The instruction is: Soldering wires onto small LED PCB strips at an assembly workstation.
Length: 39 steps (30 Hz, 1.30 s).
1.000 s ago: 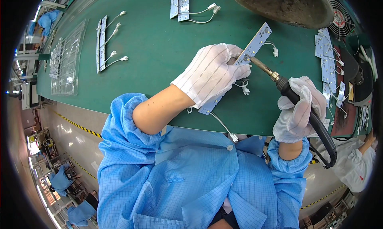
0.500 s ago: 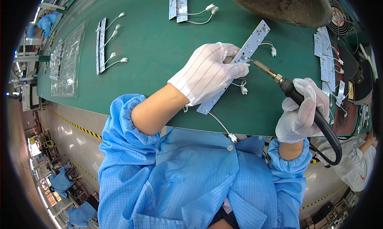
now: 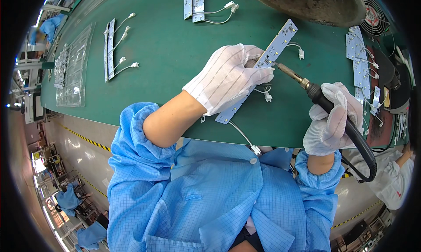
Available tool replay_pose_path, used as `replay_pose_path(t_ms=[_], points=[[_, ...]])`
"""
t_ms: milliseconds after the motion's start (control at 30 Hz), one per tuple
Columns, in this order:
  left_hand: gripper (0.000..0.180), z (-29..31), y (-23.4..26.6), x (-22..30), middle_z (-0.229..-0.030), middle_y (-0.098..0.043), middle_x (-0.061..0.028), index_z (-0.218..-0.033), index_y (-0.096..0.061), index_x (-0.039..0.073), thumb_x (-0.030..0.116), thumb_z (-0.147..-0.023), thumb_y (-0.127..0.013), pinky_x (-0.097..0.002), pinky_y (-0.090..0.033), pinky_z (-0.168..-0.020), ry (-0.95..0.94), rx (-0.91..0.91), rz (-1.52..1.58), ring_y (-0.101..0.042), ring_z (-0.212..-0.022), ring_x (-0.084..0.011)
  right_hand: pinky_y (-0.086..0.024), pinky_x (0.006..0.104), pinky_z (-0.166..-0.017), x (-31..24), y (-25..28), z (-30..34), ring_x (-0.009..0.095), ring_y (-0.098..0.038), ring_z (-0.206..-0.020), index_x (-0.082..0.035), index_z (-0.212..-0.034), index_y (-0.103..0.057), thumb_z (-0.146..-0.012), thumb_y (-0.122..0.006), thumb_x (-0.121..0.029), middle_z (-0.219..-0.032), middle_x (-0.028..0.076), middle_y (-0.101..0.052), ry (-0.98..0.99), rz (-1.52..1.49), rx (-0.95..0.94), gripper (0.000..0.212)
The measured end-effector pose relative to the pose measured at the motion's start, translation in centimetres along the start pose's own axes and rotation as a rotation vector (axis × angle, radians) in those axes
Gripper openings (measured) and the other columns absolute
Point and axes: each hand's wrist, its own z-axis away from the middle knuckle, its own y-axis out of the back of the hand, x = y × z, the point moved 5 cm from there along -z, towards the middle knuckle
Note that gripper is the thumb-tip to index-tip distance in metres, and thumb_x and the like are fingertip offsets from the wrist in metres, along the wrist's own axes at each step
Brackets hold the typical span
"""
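Observation:
My left hand (image 3: 234, 76), in a white striped glove, is closed around the middle of a long, pale LED strip board (image 3: 279, 40). The board slants from lower left to upper right, with white connector leads (image 3: 244, 137) hanging off it. In my gloved right hand (image 3: 333, 118) is a soldering iron (image 3: 322, 98), gripped by its black handle. The iron's tip is at the board's right edge, close to my left fingertips; whether it touches cannot be made out. My left palm hides the middle of the board.
More LED boards lie on the green table (image 3: 158, 50): a pair at left (image 3: 109, 50), a pair at the top (image 3: 194, 6), a stack at right (image 3: 359, 63). A clear plastic tray (image 3: 72, 87) is far left. A dark hood (image 3: 311, 4) and a fan (image 3: 373, 16) stand at upper right.
Almost nothing differs. The whole picture has shifted slightly, while both hands keep their hold and the iron's tip stays at the board's edge.

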Motion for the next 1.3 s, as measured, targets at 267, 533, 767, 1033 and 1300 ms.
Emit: replay_pose_path(t_ms=[267,533,767,1033,1300], points=[[0.035,-0.4,0.9,-0.3,-0.072,-0.059,-0.0193,-0.089,-0.064,-0.003,0.03,-0.078,-0.06,-0.0371,-0.046,-0.062,0.0,-0.043,-0.086,-0.056,-0.065,-0.0335,-0.045,0.0262,-0.056,-0.4,0.1,-0.1,0.015,-0.054,-0.061,0.005,-0.097,-0.053,-0.085,-0.05,-0.009,-0.08,0.015,-0.064,0.023,0.088,0.002,0.019],[0.058,0.0,4.3,0.3,-0.075,-0.063,-0.0174,-0.086,-0.065,-0.003,0.054,-0.076,-0.061,-0.0357,-0.05,-0.065,-0.006,0.005,-0.668,-0.063,-0.073,-0.0318,-0.051,0.0266,-0.067,0.2,1.1,0.6,0.019,-0.062,-0.075,0.003,-0.104,-0.055,-0.088,-0.053,-0.007,-0.092,0.015,-0.062,0.051,0.268,0.134,0.019],[0.048,-0.2,0.5,1.3,-0.084,-0.06,-0.0202,-0.093,-0.059,-0.005,0.04,-0.076,-0.067,-0.0401,-0.049,-0.071,-0.007,0.06,-0.611,-0.061,-0.081,-0.034,-0.052,0.0293,-0.066,-1.7,0.2,-0.4,0.02,-0.061,-0.074,0.005,-0.107,-0.048,-0.088,-0.051,-0.005,-0.088,0.018,-0.062,0.45,0.693,0.081,0.022],[0.033,0.0,-0.8,0.6,-0.088,-0.058,-0.0181,-0.088,-0.062,-0.002,0.03,-0.086,-0.056,-0.0404,-0.046,-0.067,-0.363,-0.094,-0.554,-0.056,-0.077,-0.0336,-0.046,0.0284,-0.054,0.3,0.3,0.7,0.017,-0.054,-0.062,0.007,-0.096,-0.05,-0.085,-0.047,-0.008,-0.081,0.02,-0.062,-0.017,0.053,0.108,0.019],[0.031,-0.2,-1.1,0.0,-0.084,-0.057,-0.0173,-0.089,-0.063,0.002,0.032,-0.086,-0.055,-0.0407,-0.045,-0.065,-0.29,-0.085,-0.468,-0.055,-0.074,-0.034,-0.043,0.0273,-0.051,-0.1,-0.4,-0.1,0.016,-0.051,-0.056,0.006,-0.094,-0.051,-0.083,-0.048,-0.007,-0.079,0.019,-0.063,0.041,-0.03,0.025,0.017]])
